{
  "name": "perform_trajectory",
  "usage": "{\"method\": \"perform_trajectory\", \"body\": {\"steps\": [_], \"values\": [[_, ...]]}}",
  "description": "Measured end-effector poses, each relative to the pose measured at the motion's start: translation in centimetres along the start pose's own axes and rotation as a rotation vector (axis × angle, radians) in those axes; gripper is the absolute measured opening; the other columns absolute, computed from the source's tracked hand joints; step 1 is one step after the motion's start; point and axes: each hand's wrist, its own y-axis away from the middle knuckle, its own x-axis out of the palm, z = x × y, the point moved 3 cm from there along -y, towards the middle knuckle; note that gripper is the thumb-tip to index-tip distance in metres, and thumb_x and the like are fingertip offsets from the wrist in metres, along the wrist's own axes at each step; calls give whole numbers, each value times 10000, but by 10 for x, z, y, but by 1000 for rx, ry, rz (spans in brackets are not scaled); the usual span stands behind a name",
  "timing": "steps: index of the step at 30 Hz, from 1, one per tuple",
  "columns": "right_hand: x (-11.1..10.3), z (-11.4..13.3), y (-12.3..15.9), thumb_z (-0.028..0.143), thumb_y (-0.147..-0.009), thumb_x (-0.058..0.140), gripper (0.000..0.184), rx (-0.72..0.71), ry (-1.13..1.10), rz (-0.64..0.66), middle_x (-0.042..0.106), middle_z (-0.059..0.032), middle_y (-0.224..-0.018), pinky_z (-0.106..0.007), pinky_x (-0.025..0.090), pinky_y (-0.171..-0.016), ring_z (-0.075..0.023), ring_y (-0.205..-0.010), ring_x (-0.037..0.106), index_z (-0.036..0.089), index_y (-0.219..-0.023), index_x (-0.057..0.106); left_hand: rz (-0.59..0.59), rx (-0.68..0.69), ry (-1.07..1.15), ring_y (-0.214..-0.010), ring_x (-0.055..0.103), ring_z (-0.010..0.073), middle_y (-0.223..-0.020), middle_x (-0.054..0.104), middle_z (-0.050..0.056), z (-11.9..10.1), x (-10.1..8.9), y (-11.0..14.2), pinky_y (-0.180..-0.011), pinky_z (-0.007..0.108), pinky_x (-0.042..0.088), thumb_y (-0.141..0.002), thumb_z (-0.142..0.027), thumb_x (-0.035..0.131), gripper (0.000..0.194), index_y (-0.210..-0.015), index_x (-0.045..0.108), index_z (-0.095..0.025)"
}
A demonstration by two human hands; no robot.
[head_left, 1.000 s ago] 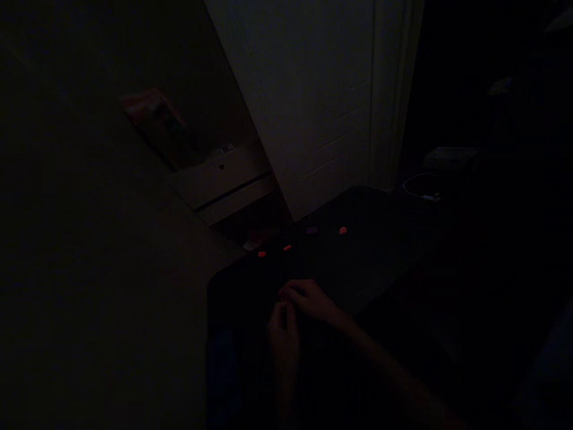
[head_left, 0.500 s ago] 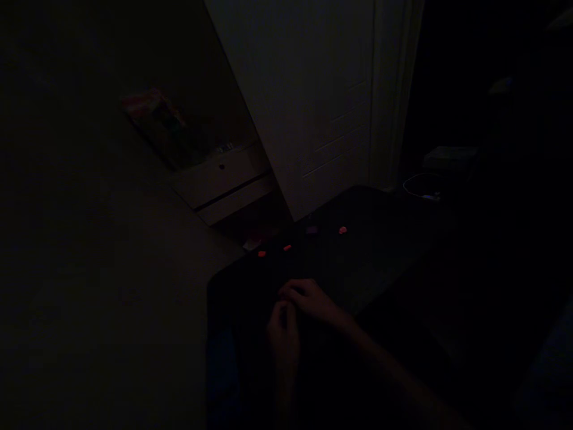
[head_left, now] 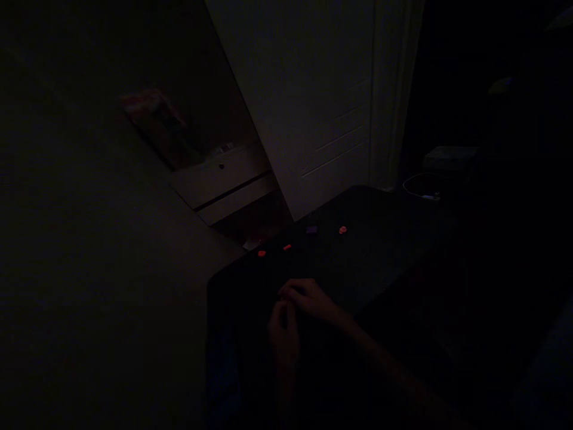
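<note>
The room is very dark. My left hand and my right hand meet fingertip to fingertip over a dark table. Both have their fingers pinched together. A small reddish bit seems to show between the fingertips, too dim to name. Beyond the hands lie a small orange-red piece, a short red bar-like piece, a small dark purple block and a round pinkish-orange piece.
Behind the table stands a pale door, with a drawer unit to its left. A white cable and a pale box-like object are at the right. Something blue is at the table's near left side.
My hands stay almost in place, fingertips together, with only a very slight shift. The pieces on the table have not moved.
</note>
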Motion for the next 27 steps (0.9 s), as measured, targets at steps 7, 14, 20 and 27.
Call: {"method": "perform_trajectory", "body": {"steps": [7,14,20,27], "values": [[0,-2,0,271,-949,537,255,2,8,5,777,-46,-911,-274,518,-780,-186,-852,708,169,-942,770,4,28,-4,-741,653,224,-757,684,60,-3,0,0,-704,322,520,-873,-530,540,371,-826,683,-191],[0,-2,0,302,-963,537,270,13,4,12,777,-48,-921,-277,520,-775,-192,-865,710,168,-943,771,9,0,-5,-732,654,224,-776,687,64,-1,0,0,-690,320,515,-862,-560,540,397,-834,681,-190],[0,-1,0,283,-958,534,259,0,11,12,778,-44,-920,-272,518,-772,-188,-867,712,175,-946,769,1,0,-6,-722,648,220,-736,669,47,0,0,0,-673,308,507,-864,-558,549,386,-823,677,-197],[0,-2,0,282,-957,535,256,3,0,11,776,-45,-925,-277,511,-788,-188,-874,709,172,-935,766,13,9,-21,-740,647,217,-754,670,48,-2,0,1,-695,311,507,-877,-532,535,370,-832,677,-193]]}}
